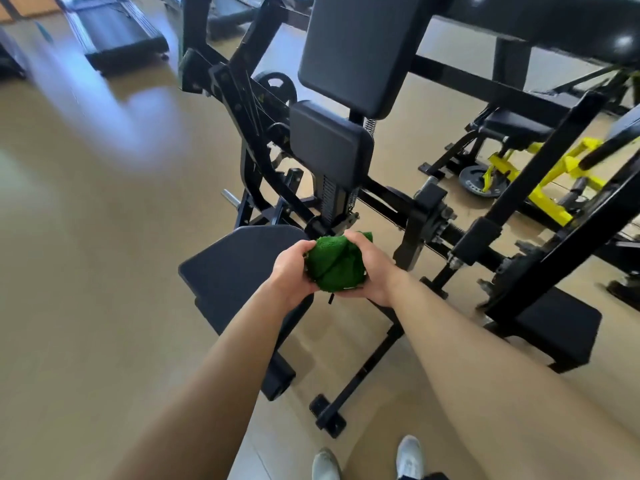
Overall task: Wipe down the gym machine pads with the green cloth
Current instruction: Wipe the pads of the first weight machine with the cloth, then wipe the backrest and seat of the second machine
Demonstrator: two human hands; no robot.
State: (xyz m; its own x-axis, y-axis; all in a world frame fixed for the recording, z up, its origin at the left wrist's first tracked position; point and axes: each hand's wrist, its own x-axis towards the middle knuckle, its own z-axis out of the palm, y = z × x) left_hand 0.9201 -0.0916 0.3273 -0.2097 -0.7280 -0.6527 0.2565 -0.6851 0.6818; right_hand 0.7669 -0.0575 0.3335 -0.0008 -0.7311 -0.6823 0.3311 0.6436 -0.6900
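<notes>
A bunched green cloth [334, 264] sits between both my hands, held in the air above the floor. My left hand [290, 271] grips its left side and my right hand [372, 268] curls round its right side. Just behind and left of the hands lies the black seat pad [235, 261] of a gym machine. Above it stand a small black pad [329, 143] and a larger black back pad [363, 50] on the machine's upright.
The machine's black steel frame [363, 372] runs along the floor in front of my white shoes [408, 457]. A black footplate [557, 327] is at the right, a yellow-framed machine [550, 174] behind it, and a treadmill [114, 32] at the far left on tan floor.
</notes>
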